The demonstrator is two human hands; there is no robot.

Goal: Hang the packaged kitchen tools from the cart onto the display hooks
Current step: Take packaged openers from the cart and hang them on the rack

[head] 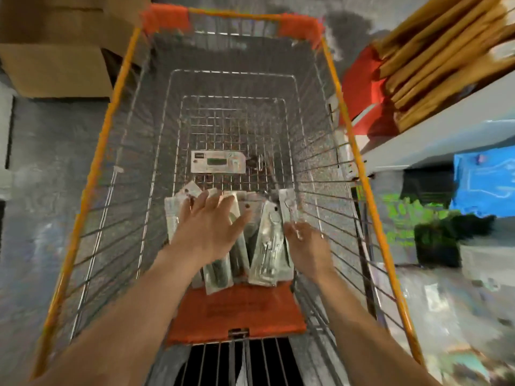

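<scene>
Left hand covers packages, right hand near cart wall.

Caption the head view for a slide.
Left hand spreads over packaged tools in the cart; right hand pinches one package.

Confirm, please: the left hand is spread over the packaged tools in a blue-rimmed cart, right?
Not quite: the head view shows the cart's rim is orange, not blue. The left hand is indeed spread over the packaged tools.

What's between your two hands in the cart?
Head view: a clear packaged tool lies between the left hand and the right hand.
</scene>
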